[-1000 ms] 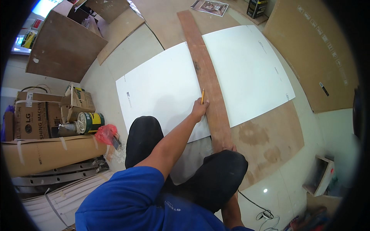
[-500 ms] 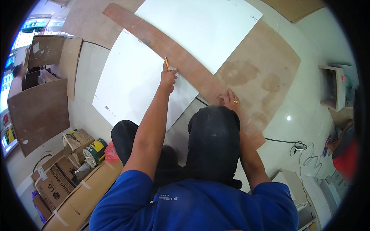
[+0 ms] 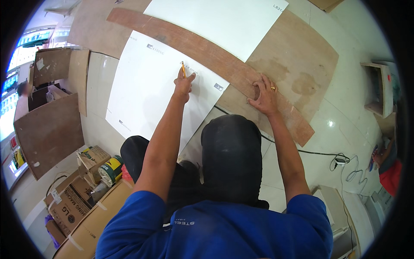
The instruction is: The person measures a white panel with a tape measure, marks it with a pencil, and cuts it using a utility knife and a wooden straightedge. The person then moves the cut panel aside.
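My left hand (image 3: 183,88) is closed round a yellow pencil (image 3: 183,69), over the upper right part of a white sheet (image 3: 146,86) with small printed marks. The pencil's tip points away from me. My right hand (image 3: 266,98) grips a long brown wooden strip (image 3: 207,46), its fingers bent on the top and the thumb spread toward the near edge. The strip runs slantwise along the far edge of the white sheet. Beyond it lies a second white sheet (image 3: 215,21). Under these a wide brown board (image 3: 308,56) shows, stained with darker patches.
A paint bucket (image 3: 111,169) and cardboard boxes (image 3: 71,200) stand at my left. Farther left are brown wooden panels (image 3: 49,134). A black cable (image 3: 312,153) runs across the tiled floor to the right, toward an open wooden box (image 3: 374,90) and a person in red (image 3: 390,177).
The wooden strip has shifted away from me with my right hand, uncovering printed marks along the sheet's edge. My left hand has drawn slightly left, the pencil still in it.
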A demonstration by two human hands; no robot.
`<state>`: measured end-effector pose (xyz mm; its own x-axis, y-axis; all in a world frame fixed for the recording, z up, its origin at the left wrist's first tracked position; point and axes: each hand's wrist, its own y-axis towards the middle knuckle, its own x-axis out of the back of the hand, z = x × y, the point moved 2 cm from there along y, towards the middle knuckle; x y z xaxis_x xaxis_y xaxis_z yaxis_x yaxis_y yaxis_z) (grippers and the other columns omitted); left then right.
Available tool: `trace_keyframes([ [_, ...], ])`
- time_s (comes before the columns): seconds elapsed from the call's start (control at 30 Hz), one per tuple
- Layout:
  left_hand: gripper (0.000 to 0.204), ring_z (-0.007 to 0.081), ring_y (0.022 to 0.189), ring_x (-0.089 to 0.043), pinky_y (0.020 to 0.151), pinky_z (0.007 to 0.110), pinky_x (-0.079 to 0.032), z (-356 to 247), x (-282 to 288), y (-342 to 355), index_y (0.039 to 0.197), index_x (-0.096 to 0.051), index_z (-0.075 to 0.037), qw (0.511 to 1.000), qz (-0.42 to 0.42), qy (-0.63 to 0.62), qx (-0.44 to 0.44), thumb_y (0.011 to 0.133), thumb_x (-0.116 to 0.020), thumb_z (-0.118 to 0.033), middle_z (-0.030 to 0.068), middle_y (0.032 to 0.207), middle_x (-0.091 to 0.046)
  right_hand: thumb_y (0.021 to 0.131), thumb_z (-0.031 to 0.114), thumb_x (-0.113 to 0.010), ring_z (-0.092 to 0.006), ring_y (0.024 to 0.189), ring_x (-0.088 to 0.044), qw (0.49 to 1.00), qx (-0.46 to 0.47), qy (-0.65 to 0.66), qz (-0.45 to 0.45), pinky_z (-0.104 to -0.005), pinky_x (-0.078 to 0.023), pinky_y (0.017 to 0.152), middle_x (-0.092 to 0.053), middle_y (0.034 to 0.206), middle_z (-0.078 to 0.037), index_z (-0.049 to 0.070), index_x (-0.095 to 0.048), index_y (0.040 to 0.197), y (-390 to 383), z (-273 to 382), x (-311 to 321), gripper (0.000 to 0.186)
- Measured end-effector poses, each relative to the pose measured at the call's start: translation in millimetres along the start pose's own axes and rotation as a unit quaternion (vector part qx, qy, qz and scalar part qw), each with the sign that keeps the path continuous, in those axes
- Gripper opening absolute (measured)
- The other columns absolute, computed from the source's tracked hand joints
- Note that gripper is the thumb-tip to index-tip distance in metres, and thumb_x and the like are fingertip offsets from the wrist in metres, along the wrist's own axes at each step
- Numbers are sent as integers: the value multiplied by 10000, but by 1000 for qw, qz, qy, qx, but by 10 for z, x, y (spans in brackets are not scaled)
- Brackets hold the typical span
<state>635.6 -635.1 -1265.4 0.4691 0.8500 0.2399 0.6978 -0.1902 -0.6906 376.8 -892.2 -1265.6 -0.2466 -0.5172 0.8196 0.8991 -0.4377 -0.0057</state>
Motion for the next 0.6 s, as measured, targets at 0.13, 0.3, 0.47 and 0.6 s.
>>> trace_keyframes([
  [0.13, 847, 143, 707, -444, 540, 309, -388, -30, -14, -18, 1609, -332, -159, 1000, -9, 8, -3, 882, -762, -225, 114, 1164, -428, 586, 321, -880, -397, 1397, -390, 1000, 8, 1, -5, -568, -237, 1172, -420, 1533, -182, 143, -616, 1198, 3, -32, 2, 690],
  [0.3, 841, 106, 651, -408, 515, 293, -347, -63, -33, -53, 1605, -341, -155, 1000, -6, 4, -5, 869, -749, -135, 25, 941, -495, 601, 332, -878, -407, 1376, -401, 1000, -7, -10, 13, -568, -263, 1156, -406, 1536, -182, 137, -612, 1209, 10, -15, 35, 692],
  [0.47, 882, 85, 631, -386, 519, 258, -328, -89, -29, -80, 1633, -278, -197, 1000, 20, 14, 2, 868, -687, -32, -21, 861, -463, 586, 297, -877, -408, 1354, -411, 999, -32, -2, 43, -562, -283, 1146, -418, 1501, -170, 120, -612, 1209, 72, 18, 96, 699],
  [0.6, 911, 79, 633, -383, 527, 241, -332, -108, -24, -91, 1652, -228, -220, 999, 33, 35, 11, 875, -654, -5, -33, 836, -441, 580, 273, -876, -403, 1353, -414, 998, -41, 7, 44, -557, -295, 1142, -428, 1478, -167, 113, -611, 1203, 99, 33, 127, 696],
])
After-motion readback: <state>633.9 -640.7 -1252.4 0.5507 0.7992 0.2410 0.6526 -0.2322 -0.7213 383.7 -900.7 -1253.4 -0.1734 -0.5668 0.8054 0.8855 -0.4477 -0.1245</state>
